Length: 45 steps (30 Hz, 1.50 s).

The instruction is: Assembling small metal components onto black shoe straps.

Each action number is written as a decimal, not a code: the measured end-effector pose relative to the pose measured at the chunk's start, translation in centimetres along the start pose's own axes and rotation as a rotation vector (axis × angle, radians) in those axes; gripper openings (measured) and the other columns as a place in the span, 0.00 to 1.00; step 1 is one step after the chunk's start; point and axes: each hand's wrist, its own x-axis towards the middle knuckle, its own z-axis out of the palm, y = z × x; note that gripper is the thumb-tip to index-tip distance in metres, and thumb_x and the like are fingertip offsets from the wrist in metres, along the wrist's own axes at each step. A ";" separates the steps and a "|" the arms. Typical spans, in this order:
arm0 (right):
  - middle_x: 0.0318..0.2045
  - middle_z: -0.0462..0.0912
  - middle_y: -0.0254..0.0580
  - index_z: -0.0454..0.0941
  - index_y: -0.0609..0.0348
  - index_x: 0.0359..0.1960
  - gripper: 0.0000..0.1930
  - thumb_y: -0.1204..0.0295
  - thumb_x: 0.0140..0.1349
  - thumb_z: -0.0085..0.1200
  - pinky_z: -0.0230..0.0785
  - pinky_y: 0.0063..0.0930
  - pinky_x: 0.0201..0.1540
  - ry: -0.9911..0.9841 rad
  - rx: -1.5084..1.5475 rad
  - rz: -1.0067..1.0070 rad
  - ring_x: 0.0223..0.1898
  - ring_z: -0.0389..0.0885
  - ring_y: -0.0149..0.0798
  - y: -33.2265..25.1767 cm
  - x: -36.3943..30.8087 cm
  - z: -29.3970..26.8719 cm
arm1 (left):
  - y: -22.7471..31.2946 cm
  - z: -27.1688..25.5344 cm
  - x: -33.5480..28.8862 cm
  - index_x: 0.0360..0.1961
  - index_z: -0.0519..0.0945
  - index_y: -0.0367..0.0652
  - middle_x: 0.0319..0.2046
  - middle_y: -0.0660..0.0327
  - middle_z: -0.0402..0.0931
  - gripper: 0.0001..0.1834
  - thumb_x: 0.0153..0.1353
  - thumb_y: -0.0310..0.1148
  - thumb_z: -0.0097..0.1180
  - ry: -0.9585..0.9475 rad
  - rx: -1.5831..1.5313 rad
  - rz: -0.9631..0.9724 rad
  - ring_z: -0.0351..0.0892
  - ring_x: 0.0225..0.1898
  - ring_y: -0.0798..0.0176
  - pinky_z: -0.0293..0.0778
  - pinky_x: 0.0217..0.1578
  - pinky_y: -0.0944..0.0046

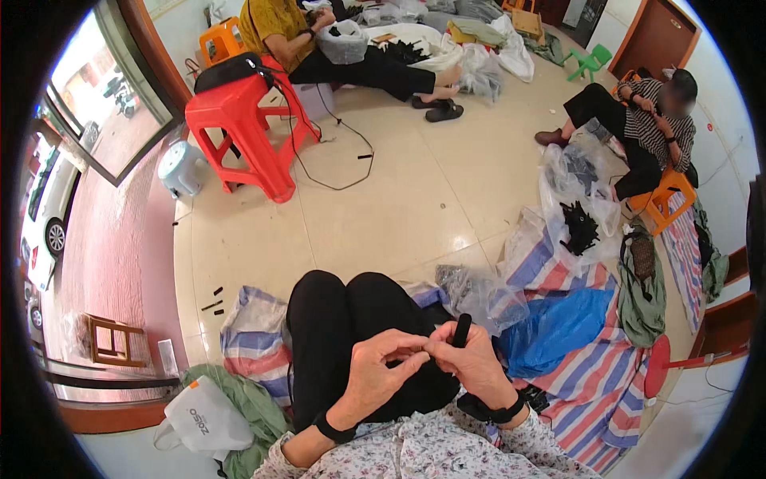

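Above my lap in black trousers (319,343), both hands meet fingertip to fingertip. My right hand (477,369) is closed around a short black rod-like piece (461,329), whose rounded end sticks up past the fingers. Thumb and forefinger of my left hand (379,374) pinch together against the right fingertips. Whatever lies in that pinch is too small to make out. Just right of my knees is a clear plastic bag (483,299) with grey-black contents, beside a blue plastic bag (554,331) on striped sheeting (586,399).
A red stool (239,132) carries a black bag; a cable trails from it across the tiles. Two people sit working, one in a yellow top (275,32), another in stripes (658,120). Black pieces (578,227) lie heaped on plastic. A white bag (209,419) is at my left.
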 end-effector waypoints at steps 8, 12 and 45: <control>0.22 0.75 0.28 0.77 0.62 0.31 0.06 0.72 0.62 0.57 0.54 0.14 0.20 -0.035 -0.093 -0.043 0.19 0.66 0.19 -0.1 -0.2 0.8 | -0.5 0.1 -0.2 0.32 0.80 0.30 0.31 0.56 0.80 0.03 0.56 0.15 0.57 0.108 -0.081 0.012 0.80 0.34 0.68 0.77 0.36 0.71; 0.22 0.72 0.27 0.76 0.63 0.39 0.08 0.71 0.64 0.55 0.54 0.15 0.21 -0.042 -0.098 -0.111 0.20 0.65 0.20 -1.5 1.1 1.4 | 0.6 0.0 1.5 0.33 0.79 0.31 0.29 0.58 0.80 0.03 0.57 0.18 0.56 0.189 -0.157 -0.022 0.80 0.31 0.70 0.75 0.34 0.73; 0.33 0.77 0.53 0.72 0.67 0.43 0.12 0.80 0.57 0.55 0.69 0.42 0.33 0.091 -1.220 -0.768 0.33 0.77 0.55 -0.7 1.2 1.8 | -0.1 -0.2 3.3 0.32 0.81 0.28 0.32 0.61 0.78 0.06 0.57 0.23 0.60 0.155 -0.159 -0.084 0.81 0.32 0.71 0.76 0.36 0.74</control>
